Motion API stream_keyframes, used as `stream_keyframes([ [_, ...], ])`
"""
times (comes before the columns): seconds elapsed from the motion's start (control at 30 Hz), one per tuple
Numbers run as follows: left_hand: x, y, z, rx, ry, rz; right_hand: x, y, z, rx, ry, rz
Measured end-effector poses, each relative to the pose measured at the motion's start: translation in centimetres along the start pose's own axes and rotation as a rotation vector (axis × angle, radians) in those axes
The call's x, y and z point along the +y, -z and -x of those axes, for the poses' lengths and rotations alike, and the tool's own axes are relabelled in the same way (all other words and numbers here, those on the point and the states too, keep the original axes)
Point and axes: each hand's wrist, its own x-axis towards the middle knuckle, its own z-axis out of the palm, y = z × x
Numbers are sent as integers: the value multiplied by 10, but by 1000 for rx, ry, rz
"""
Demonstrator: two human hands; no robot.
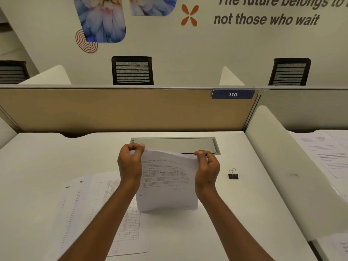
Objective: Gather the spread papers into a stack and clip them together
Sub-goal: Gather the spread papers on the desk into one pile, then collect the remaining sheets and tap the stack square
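Observation:
A stack of printed papers stands upright on its lower edge in the middle of the white desk. My left hand grips its top left corner and my right hand grips its top right corner. Several loose printed sheets still lie flat and overlapping on the desk to the left, partly under my left forearm. A black binder clip lies on the desk to the right of my right hand, apart from it.
A grey cable hatch is set in the desk just behind the stack. A tan partition closes the far edge, and a white divider bounds the right side. More papers lie on the neighbouring desk.

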Motion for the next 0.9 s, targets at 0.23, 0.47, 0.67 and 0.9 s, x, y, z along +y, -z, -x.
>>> stream_keyframes([
  [0.23, -38, 28, 1, -408, 4, 91, 4, 5, -2, -3, 22, 7],
  [0.47, -53, 15, 6, -321, 106, -17, 16, 1, -1, -88, 4, -57],
  [0.67, -30, 12, -5, -355, 43, 65, 23, 20, -28, -217, 111, -346],
  [0.9, -23, 25, -5, -457, 108, 159, 53, 39, -37, -717, -215, 22],
])
